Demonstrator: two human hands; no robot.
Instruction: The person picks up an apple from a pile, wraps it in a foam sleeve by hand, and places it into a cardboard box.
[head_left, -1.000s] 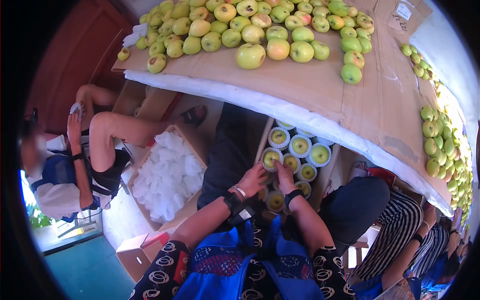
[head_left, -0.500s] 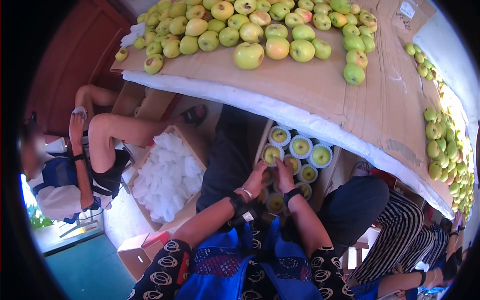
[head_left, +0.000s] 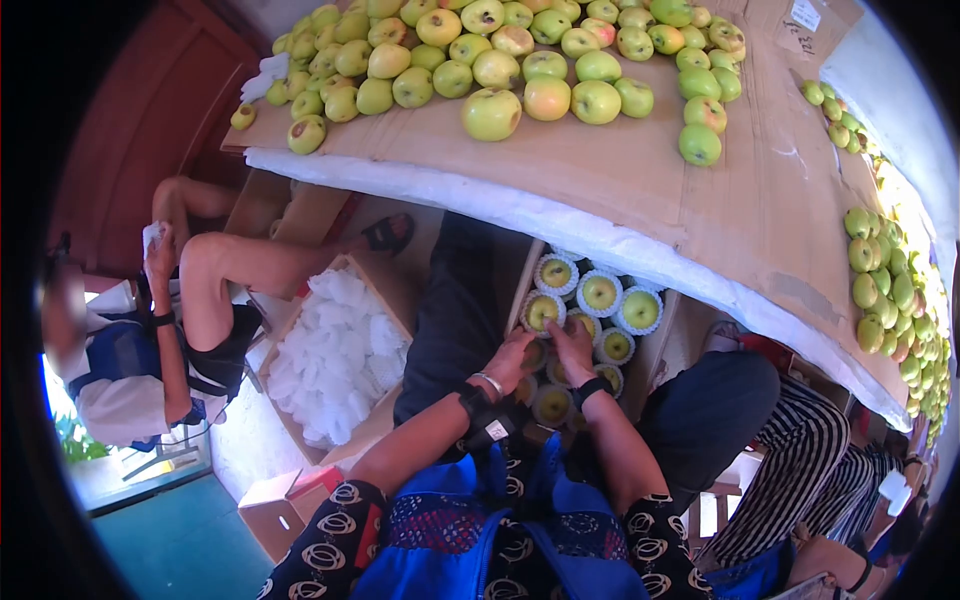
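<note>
I have both hands reaching down into the cardboard box (head_left: pixel 655 350), meeting at one netted apple (head_left: pixel 543 311) just beyond the fingertips. The left hand (head_left: pixel 510 361) is curled, fingers bunched at the apple's near left edge; the right hand (head_left: pixel 573 352) is angled in, fingers close together at its near right edge. I cannot tell whether either one pinches the apple or only touches it.

The apple is yellow-green and round, its darker hollow facing up, with a white ribbed foam net around its sides like a collar. More netted apples (head_left: pixel 600 293) lie beyond, right of and below the right hand, pale green to yellowish, some shaded.

Left of the left hand, a box (head_left: pixel 394 306) holds a heap of white foam nets (head_left: pixel 335 350). Beyond both hands, bare apples (head_left: pixel 491 114) sit on the cardboard-topped table (head_left: pixel 600 165); some show a red blush, others brown patches.

Far off to the right of the right hand, a white label (head_left: pixel 805 14) is stuck on cardboard, its print too small for me to read. Handwritten figures beneath it seem to include "23".
</note>
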